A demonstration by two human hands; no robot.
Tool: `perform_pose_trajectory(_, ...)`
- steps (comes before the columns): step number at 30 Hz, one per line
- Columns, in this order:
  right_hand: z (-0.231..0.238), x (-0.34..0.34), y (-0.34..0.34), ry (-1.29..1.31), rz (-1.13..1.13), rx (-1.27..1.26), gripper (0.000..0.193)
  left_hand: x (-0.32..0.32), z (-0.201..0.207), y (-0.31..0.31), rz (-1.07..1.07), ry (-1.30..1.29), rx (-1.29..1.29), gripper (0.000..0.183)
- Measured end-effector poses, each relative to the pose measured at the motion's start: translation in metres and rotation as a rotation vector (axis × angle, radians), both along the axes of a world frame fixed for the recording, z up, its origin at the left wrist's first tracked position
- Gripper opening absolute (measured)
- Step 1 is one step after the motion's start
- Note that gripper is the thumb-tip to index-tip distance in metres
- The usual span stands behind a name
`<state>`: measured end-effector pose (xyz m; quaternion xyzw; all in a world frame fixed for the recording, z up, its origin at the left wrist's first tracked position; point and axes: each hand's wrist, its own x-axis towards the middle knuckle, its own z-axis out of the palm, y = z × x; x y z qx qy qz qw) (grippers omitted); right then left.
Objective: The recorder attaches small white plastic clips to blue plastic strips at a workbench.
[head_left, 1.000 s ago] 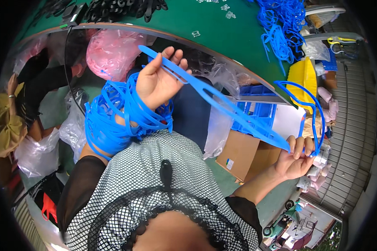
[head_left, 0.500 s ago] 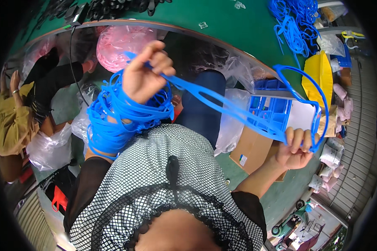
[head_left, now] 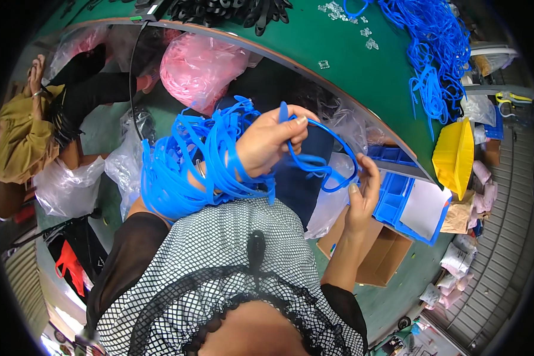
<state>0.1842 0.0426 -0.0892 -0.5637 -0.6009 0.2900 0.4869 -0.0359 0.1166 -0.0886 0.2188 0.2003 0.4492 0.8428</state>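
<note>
Left hand point(head_left: 273, 139) pinches a looped blue strap point(head_left: 325, 170) before the green counter point(head_left: 374, 77); right hand point(head_left: 363, 196), thumb and fingers apart, meets its outer bend. Blue bands point(head_left: 175, 178) encircle the left forearm.

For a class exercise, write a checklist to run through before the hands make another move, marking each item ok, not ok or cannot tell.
1. Left hand grips the blue strap: ok, pinched between thumb and fingers.
2. Right hand closed on the strap's loop: not ok, thumb and fingertips stand apart.
3. Strap pulled straight: not ok, it curves between the hands.
4. Bundle of blue straps around the left arm: ok.
5. Strap free of the bundle: cannot tell, the left hand hides part.
</note>
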Motion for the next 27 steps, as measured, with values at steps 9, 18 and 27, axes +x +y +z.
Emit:
perform_pose_trajectory(9,0.023,-0.059,0.019,-0.446,0.071,0.047,0.068,0.006,0.012,-0.012,0.156,0.426,0.343,0.025)
perform_pose_trajectory(18,0.029,-0.057,0.014,-0.117,0.174,-0.030,0.068,0.002,0.006,-0.012,0.189,0.527,0.581,0.021)
perform_pose_trajectory(27,0.023,-0.063,0.016,-0.101,0.154,0.049,0.061,0.001,0.002,-0.011,0.157,0.532,0.624,0.020)
